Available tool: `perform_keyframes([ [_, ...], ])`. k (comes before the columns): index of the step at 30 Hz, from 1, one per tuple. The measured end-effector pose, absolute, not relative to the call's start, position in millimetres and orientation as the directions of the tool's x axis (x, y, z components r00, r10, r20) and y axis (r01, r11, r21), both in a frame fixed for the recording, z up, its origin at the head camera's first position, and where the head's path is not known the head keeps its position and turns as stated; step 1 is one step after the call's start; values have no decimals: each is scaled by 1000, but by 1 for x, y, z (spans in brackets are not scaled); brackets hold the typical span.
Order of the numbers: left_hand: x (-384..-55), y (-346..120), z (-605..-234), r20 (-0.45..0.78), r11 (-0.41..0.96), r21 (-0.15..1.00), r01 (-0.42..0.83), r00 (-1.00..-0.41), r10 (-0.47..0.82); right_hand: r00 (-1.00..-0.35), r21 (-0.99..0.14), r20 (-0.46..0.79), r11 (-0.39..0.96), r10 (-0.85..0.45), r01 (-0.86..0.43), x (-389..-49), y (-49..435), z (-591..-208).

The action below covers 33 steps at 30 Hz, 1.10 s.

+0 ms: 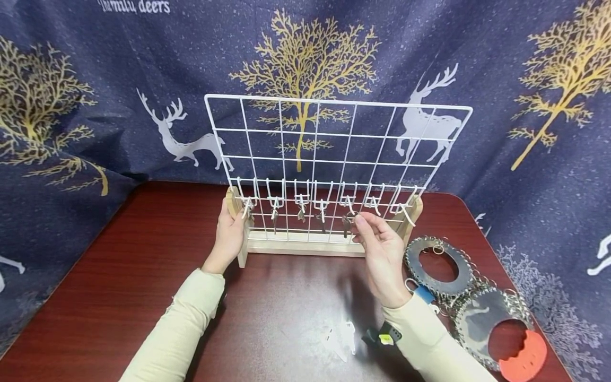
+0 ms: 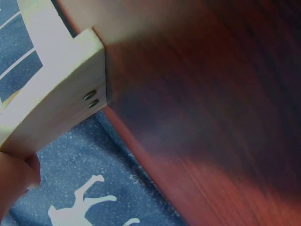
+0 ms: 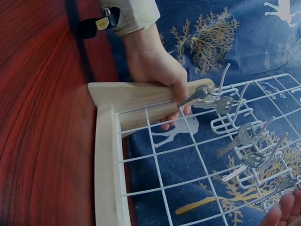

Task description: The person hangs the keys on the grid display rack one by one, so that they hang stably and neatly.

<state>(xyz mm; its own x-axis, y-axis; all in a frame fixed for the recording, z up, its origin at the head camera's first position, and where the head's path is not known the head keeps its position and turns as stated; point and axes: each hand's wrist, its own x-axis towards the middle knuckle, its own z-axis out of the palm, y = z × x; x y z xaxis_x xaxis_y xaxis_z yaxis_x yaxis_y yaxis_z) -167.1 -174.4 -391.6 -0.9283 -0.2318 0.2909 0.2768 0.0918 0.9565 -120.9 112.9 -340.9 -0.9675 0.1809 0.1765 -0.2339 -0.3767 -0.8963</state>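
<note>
A white wire grid rack (image 1: 317, 100) stands on a pale wooden base (image 1: 305, 245). My left hand (image 1: 229, 233) grips the wooden upright (image 1: 233, 199) at its left end; in the left wrist view that upright (image 2: 70, 94) shows two screws, with fingers at its lower left. Several white hooks (image 1: 400, 208) hang in a row on the grid, most with keys (image 1: 275, 212) on them. At a hook right of the middle, my right hand (image 1: 384, 254) pinches the ring of a hanging key (image 1: 346, 228). Its fingertips (image 3: 277, 214) show beside keys in the right wrist view.
Dark round plates (image 1: 416, 260) with open centres, edged with many small metal rings, lie at the right of the red-brown table (image 1: 119, 276). A blue tag (image 1: 424, 294) and an orange-red piece (image 1: 525, 356) lie with them. A patterned blue cloth (image 1: 191, 63) hangs behind the rack.
</note>
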Motion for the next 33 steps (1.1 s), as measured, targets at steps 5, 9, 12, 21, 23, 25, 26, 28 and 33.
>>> perform_keyframes([
  [5, -167, -174, -391, 283, 105, 958, 265, -931, -231, -967, -900, 164, -372, 194, -227, -121, 114, -343],
  [9, -167, -174, -390, 282, 115, 958, 261, -931, -231, -974, -912, 131, -363, 187, -192, -121, 117, -347],
  [12, -167, -173, -390, 284, 114, 958, 264, -931, -230, -985, -952, 90, -277, 148, -129, -120, 122, -351],
  [21, -167, -175, -392, 294, 128, 954, 271, -927, -233, -853, -854, -23, 454, -521, -254, -105, 140, -374],
  [23, -167, -175, -392, 299, 131, 952, 275, -925, -234, -758, -781, -71, 509, -648, -362, -99, 141, -380],
  [25, -167, -175, -391, 302, 135, 951, 277, -925, -232, -684, -710, -115, 541, -720, -451, -92, 140, -384],
  [26, -167, -174, -391, 302, 131, 952, 278, -925, -230, -659, -674, -128, 553, -741, -491, -89, 140, -386],
  [28, -167, -175, -391, 304, 132, 951, 280, -926, -226, -623, -599, -135, 564, -771, -568, -84, 138, -388],
  [33, -167, -175, -391, 297, 130, 953, 274, -928, -224, -579, -485, -120, 556, -807, -675, -78, 133, -392],
])
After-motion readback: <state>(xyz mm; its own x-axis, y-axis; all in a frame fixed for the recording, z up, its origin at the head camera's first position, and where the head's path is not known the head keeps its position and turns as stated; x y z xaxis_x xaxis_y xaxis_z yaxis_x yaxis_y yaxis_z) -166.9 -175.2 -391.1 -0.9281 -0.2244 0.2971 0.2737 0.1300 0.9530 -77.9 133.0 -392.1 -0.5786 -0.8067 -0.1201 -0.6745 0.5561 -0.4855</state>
